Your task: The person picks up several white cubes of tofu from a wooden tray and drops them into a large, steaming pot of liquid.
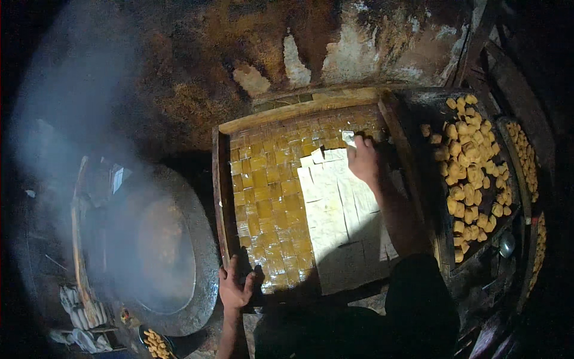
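Here, right hand [363, 159] reaches forward (palm down).

From here I see a creamy-white slab [335, 206] crossed by grid lines. The woven tray [260, 209] shows amber checks, the chunks [469, 157] golden-orange.

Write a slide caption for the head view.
Left hand at corner of woven tray, right hand at small white piece beyond cut white slab, steaming pan left.

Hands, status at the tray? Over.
Right hand pinching white piece; left hand at tray, near left corner. White cut slab on tray. Steam veiling pan at left.
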Available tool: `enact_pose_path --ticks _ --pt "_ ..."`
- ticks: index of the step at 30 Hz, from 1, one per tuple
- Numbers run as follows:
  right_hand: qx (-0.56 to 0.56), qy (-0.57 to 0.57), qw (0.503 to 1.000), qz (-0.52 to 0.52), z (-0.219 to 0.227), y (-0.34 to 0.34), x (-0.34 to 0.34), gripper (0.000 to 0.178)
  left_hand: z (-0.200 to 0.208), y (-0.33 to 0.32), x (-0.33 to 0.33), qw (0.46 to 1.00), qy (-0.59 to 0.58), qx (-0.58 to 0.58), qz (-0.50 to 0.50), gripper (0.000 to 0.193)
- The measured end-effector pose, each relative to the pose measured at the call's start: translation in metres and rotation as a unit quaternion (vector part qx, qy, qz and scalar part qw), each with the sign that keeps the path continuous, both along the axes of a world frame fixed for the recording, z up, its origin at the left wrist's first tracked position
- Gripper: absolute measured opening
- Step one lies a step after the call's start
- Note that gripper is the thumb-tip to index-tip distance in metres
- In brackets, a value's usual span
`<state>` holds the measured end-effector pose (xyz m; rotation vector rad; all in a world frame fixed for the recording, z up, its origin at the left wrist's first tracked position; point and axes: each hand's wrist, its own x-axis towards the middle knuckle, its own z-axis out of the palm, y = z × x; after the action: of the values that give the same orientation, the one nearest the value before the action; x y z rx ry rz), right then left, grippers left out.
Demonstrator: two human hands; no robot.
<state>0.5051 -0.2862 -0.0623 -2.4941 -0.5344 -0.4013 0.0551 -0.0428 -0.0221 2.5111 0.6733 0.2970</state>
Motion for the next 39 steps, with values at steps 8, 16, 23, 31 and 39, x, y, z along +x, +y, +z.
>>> enact_pose_path --ticks 8,16,23,31,39 --pt "-0.087 -0.087 0.987 0.108 0.027 -0.007 -0.032 0.040 -0.004 0.000 -0.004 0.999 -0.009 0.042 -0.003 0.070" --pt "-0.154 -0.071 0.976 0.135 0.016 -0.011 -0.001 0.038 0.005 -0.004 -0.004 1.000 0.019 0.008 0.009 0.071" --pt "0.296 0.153 0.942 0.036 -0.015 -0.040 0.059 0.025 0.007 -0.015 0.007 0.985 -0.158 -0.052 0.048 0.057" --pt "0.640 0.567 0.493 0.160 0.098 0.035 -0.122 0.042 0.071 -0.088 0.133 0.624 -0.165 -0.756 0.110 0.069" --pt "0.291 0.009 0.878 0.381 0.071 0.075 -0.192 0.022 0.055 -0.095 0.159 0.558 -0.075 -0.811 0.161 0.055"
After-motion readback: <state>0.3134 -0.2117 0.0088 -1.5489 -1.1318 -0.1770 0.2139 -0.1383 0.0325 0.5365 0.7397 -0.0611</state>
